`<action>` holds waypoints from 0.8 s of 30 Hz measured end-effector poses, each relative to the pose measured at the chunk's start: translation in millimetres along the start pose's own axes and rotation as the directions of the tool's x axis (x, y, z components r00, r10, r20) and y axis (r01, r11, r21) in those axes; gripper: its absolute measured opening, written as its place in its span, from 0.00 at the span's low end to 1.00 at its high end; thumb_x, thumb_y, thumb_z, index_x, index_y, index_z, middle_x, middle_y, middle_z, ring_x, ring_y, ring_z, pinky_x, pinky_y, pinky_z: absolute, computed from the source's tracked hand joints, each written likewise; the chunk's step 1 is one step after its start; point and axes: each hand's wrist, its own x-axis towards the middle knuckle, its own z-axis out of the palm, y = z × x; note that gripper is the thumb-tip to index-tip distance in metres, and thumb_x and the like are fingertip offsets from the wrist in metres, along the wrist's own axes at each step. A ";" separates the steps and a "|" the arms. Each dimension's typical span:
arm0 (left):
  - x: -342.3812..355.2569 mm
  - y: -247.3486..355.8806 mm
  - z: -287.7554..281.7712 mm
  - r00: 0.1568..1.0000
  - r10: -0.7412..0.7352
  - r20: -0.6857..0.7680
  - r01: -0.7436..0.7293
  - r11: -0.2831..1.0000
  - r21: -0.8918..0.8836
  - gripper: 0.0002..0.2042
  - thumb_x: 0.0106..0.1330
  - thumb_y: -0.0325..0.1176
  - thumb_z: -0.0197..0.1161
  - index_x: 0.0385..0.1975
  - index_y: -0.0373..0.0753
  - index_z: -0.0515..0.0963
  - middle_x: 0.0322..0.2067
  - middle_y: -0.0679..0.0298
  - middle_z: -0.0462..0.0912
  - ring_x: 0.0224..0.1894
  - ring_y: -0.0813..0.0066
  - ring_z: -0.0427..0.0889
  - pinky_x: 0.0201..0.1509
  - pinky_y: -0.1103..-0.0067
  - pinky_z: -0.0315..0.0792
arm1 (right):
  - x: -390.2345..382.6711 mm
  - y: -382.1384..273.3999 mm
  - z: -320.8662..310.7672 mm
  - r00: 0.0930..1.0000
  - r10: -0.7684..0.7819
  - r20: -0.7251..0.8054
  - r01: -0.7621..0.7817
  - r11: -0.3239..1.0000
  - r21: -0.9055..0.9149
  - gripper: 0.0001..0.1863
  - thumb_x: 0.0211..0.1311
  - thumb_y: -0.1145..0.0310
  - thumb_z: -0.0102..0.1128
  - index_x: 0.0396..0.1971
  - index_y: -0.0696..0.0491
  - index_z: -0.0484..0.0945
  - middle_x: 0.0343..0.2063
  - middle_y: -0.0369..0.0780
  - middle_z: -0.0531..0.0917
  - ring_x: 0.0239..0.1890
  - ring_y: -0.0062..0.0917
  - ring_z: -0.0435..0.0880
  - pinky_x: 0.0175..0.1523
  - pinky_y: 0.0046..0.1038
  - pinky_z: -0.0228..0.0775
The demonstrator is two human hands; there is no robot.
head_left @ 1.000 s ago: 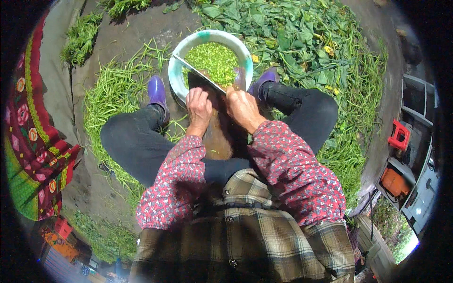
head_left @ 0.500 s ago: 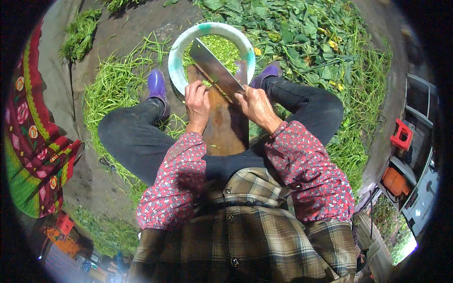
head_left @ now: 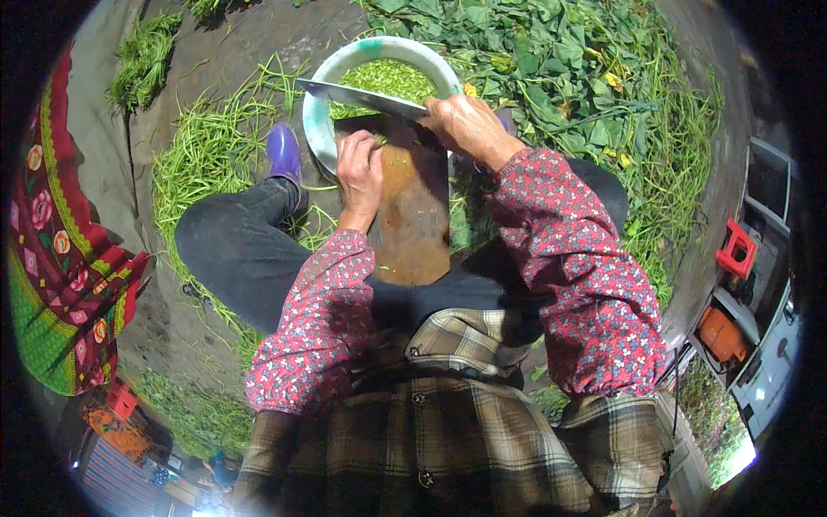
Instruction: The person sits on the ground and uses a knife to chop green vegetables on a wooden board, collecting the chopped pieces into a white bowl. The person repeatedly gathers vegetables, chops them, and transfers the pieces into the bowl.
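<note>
My right hand (head_left: 472,129) grips a cleaver (head_left: 363,98) by its handle. The broad blade points left above the far end of a wooden cutting board (head_left: 413,237). That board slopes from my lap onto a white and green tub (head_left: 318,114), whose inside is covered with chopped green pieces (head_left: 392,76). On the board's left edge, my left hand (head_left: 360,177) is closed, fingers curled, with a bit of green stems (head_left: 379,139) showing at the fingertips. Most of what it holds is hidden. A few green scraps lie on the wood.
Long green stems (head_left: 211,146) lie heaped on the left, with a bundle (head_left: 145,65) farther off. Leafy vines (head_left: 551,69) spread across the right. My purple boots (head_left: 283,153) flank the tub. A red stool (head_left: 736,248) stands far right; a patterned red cloth (head_left: 77,258) hangs left.
My right hand has lifted the cleaver off the board and moved it away from me, turning the blade more sideways over the tub. My left hand stays nearly in place.
</note>
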 end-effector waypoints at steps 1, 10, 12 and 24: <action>1.8 -0.4 0.4 1.000 -0.015 0.000 0.015 1.000 0.008 0.07 0.46 0.19 0.61 0.25 0.33 0.74 0.31 0.58 0.75 0.36 0.60 0.74 0.40 0.71 0.69 | 0.8 -5.5 -2.5 1.000 0.014 -0.015 -0.014 0.999 -0.031 0.05 0.55 0.70 0.51 0.25 0.55 0.72 0.15 0.48 0.76 0.22 0.43 0.79 0.26 0.40 0.70; 8.3 -8.8 8.7 1.000 0.014 -0.024 -0.012 0.995 0.104 0.08 0.47 0.20 0.60 0.29 0.33 0.76 0.32 0.53 0.75 0.35 0.53 0.73 0.39 0.68 0.69 | -49.1 -58.6 -7.5 0.973 0.230 -0.034 -0.232 0.970 -0.073 0.04 0.47 0.76 0.50 0.24 0.57 0.66 0.14 0.47 0.76 0.19 0.41 0.79 0.21 0.37 0.69; 7.1 -12.2 9.4 0.997 0.075 -0.031 -0.072 0.991 0.109 0.10 0.48 0.21 0.61 0.33 0.32 0.77 0.35 0.50 0.77 0.35 0.52 0.74 0.38 0.66 0.70 | -57.2 -63.2 -3.3 0.978 0.207 -0.027 -0.208 0.967 -0.146 0.02 0.49 0.75 0.48 0.22 0.57 0.68 0.12 0.46 0.76 0.17 0.36 0.80 0.20 0.34 0.70; 6.0 -15.2 9.0 0.991 0.097 -0.091 -0.098 0.995 -0.014 0.10 0.46 0.20 0.57 0.30 0.30 0.78 0.29 0.49 0.77 0.31 0.50 0.75 0.34 0.65 0.70 | -64.6 -77.0 -1.7 0.963 0.264 0.055 -0.255 0.958 -0.134 0.02 0.49 0.76 0.48 0.21 0.59 0.67 0.14 0.47 0.76 0.18 0.38 0.80 0.20 0.35 0.69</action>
